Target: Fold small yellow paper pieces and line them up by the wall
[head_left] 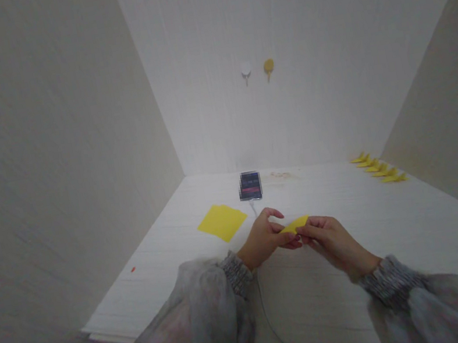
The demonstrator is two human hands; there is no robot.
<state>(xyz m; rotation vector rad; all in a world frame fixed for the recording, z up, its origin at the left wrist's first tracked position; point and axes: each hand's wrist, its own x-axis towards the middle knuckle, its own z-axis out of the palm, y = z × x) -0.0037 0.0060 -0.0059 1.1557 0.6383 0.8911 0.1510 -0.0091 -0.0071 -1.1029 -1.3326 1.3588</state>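
Note:
A small folded piece of yellow paper (295, 225) is held up between both hands over the white table. My left hand (267, 234) pinches its left end, with the index finger raised and curved above it. At the paper's right end, my right hand (331, 236) grips the lower edge between thumb and fingers. The fingertips of the two hands almost meet below the paper. To the left on the table lies a flat yellow paper sheet (222, 222). Several folded yellow paper pieces (377, 168) stand in a slanting row at the far right.
A phone (251, 185) with a lit, blurred screen lies near the back wall. Its white cable (268, 312) runs under my left wrist to the front edge. A small red bit (133, 269) is on the left. Two hooks, white (245, 71) and yellow (268, 67), are on the wall.

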